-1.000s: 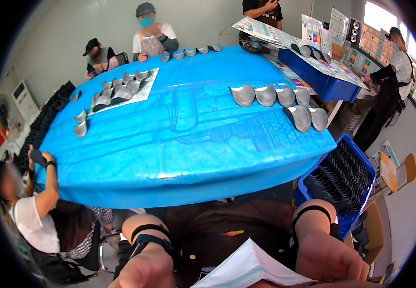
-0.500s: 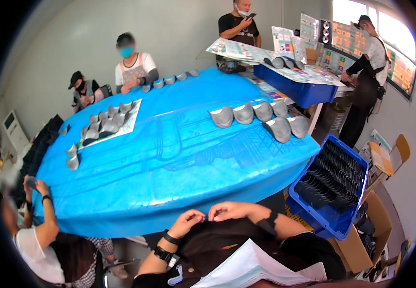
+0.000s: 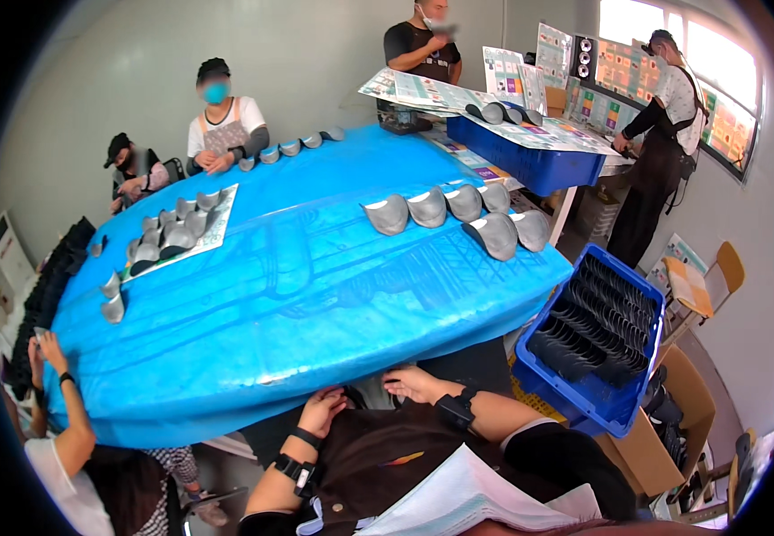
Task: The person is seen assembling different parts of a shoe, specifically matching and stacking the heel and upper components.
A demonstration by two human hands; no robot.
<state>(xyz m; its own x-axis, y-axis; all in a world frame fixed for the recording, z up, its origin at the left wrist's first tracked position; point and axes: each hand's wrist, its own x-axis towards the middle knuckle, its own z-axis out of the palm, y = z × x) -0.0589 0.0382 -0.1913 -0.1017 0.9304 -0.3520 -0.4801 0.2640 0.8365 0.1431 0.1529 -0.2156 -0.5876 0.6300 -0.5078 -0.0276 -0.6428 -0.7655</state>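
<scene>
A large table covered in glossy bright-blue plastic sheeting fills the middle of a pale-walled workroom, seen from above by a person at its near edge. Co-workers are around the room: one at the near left with both arms raised, two at the far left, one behind the far end and one standing by the windows at the right.

At the table's right stands a deep blue plastic crate packed with rows of dark, curved pieces. Beside it is an open brown cardboard box. The person wears a dark brown apron.

On the table, a flat white printed board carries clustered grey cup-shaped pieces. Six similar pieces stand toward the right corner, four behind two; five more line the far edge.

The person's left hand and right hand are just at the near table edge, a little apart, fingers bent inward. A small dark shape shows beside the left fingers, between the hands; what it is, and whether either hand grips anything, cannot be told.
</scene>
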